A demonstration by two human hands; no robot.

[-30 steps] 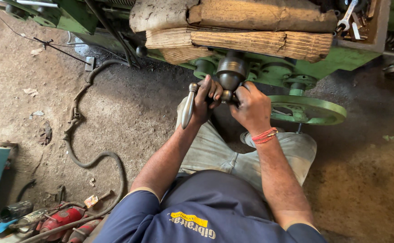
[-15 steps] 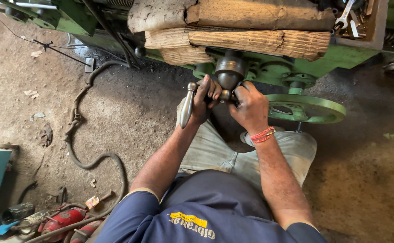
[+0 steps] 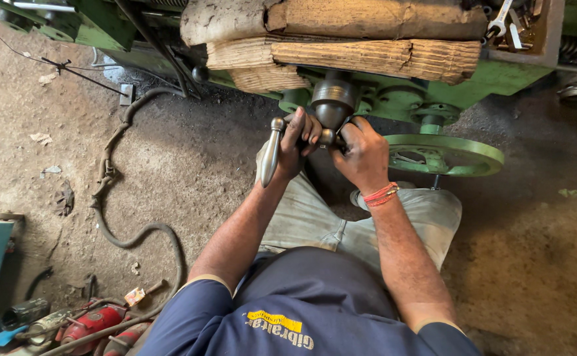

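My left fingers (image 3: 305, 128) are wrapped round the steel crank handle (image 3: 270, 153) and my right hand (image 3: 362, 153) grips its hub under the dark knob (image 3: 333, 99) on the green machine (image 3: 499, 76), beside the handwheel (image 3: 443, 155); I judge the cranking midway.

We count two hands at the machine, a left hand (image 3: 296, 146) and a right hand (image 3: 362, 155), one metal crank handle (image 3: 270, 151), one green handwheel (image 3: 444, 154), one thick hose (image 3: 114, 198) on the dirt floor, two wrenches (image 3: 503, 21) in the tray above, and one red wristband (image 3: 381, 195).
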